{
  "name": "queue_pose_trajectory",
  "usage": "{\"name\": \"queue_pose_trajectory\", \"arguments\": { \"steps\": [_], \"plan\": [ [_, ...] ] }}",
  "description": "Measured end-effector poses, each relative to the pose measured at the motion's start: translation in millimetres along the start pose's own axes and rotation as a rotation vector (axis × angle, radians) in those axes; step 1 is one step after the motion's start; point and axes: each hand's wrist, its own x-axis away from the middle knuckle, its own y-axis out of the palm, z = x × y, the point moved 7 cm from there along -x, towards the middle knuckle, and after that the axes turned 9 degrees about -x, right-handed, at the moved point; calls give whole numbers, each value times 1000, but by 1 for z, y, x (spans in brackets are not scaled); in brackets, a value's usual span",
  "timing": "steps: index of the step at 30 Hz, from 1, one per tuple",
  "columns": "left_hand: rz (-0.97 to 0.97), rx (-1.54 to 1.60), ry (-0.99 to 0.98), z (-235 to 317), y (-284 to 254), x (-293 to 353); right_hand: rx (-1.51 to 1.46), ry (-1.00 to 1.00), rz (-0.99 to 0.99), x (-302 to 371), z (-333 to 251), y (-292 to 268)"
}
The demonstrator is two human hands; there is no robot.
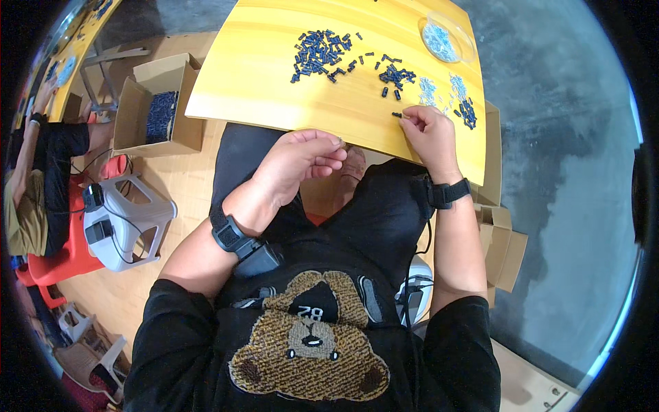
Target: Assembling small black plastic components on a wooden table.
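Observation:
My left hand (305, 156) is closed in a pinch just off the table's near edge. Whatever its thumb and forefinger hold is too small to make out. Over the near right part of the table, my right hand (432, 132) pinches a small black plastic part (397, 115), which sticks out to the left of the fingertips. Just beyond that hand lie a small heap of similar black parts (398, 74) and a scatter of small clear pieces (427, 90). More black pieces (467, 114) lie to its right.
A larger pile of black parts (317, 53) spreads over the yellow table (240, 82). At the far right stands a round clear dish (439, 42) of pale pieces. Left of the table are an open cardboard box (134, 110), a grey-white stool (141, 213) and another person's arm (26, 147).

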Motion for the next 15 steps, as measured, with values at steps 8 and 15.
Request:
{"name": "queue_pose_trajectory", "arguments": {
  "steps": [8, 15],
  "plan": [
    [-18, 4, 6, 3, 2, 3, 14, -91, 22, -3, -6, 7],
    [-12, 0, 53, 7, 3, 6, 4, -3, -39, -5, -14, 9]
  ]
}}
